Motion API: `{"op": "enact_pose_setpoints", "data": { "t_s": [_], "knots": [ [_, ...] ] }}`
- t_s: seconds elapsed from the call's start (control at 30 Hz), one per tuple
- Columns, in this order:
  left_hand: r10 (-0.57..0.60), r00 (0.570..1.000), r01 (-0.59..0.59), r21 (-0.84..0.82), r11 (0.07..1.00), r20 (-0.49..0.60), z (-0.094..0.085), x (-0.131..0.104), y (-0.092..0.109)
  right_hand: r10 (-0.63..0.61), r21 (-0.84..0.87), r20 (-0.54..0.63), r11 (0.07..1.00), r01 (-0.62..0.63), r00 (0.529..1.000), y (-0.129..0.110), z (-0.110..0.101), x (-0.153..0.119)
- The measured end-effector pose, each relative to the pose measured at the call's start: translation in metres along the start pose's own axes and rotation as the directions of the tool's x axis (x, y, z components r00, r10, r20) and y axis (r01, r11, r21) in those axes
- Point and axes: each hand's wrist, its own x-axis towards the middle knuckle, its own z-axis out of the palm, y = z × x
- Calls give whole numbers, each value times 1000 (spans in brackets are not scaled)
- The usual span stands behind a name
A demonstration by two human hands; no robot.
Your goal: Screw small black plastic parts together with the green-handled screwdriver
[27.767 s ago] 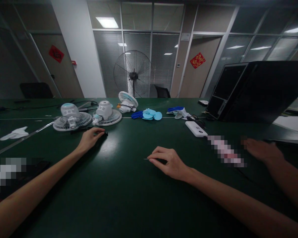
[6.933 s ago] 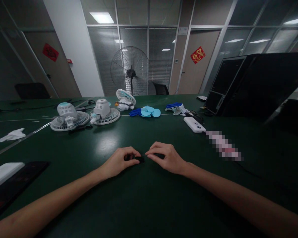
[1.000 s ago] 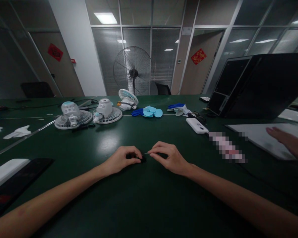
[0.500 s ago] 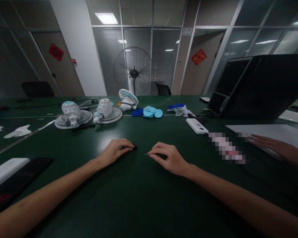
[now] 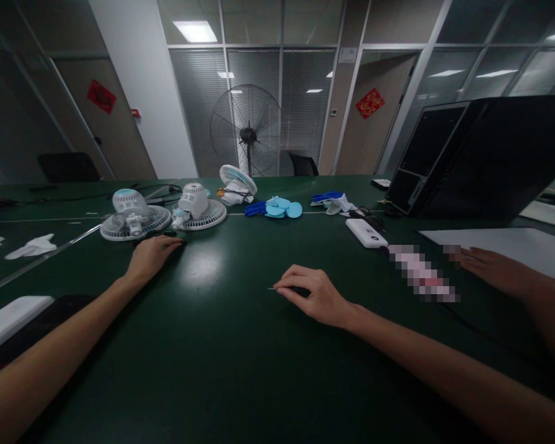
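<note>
Well apart, with nothing visibly joined

In the head view, the right hand pinches a thin, metal-looking rod between thumb and fingers, its tip pointing left over the table (whether the tip touches the surface, I cannot tell). Nothing meets the rod's free end, so I judge that any work with it is unfinished. The left hand stretches forward to just beside two grille-down fan heads, fingertips close together near a slim dark object; whether they grasp anything is too dark and small to tell.

What looks undone: light-blue fan blades lie loose beside a blue glove, separate from those fan heads and from a tilted third fan behind. What is done is harder to judge, since no finished assembly shows plainly. At right, a co-worker's hand is over the near edge of a flat white panel.
</note>
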Motion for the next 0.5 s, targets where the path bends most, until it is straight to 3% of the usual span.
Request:
{"op": "enact_pose_setpoints", "data": {
  "t_s": [0.17, 0.3, 0.5],
  "knots": [
    [25, 999, -22, 60, 998, -46, -1, 0, 12, -9, 7, 3, 1000, 9, 1000, 3, 1, 0],
    [16, 996, -12, 51, 999, -85, 0, 0, 11, -6, 4, 7, 1000, 6, 1000, 3, 1, 0],
    [96, 993, -88, 104, 991, -75, 0, -3, 11, -16, 2, 11, 1000, 16, 1000, 1, 0, 0]
  ]
}}
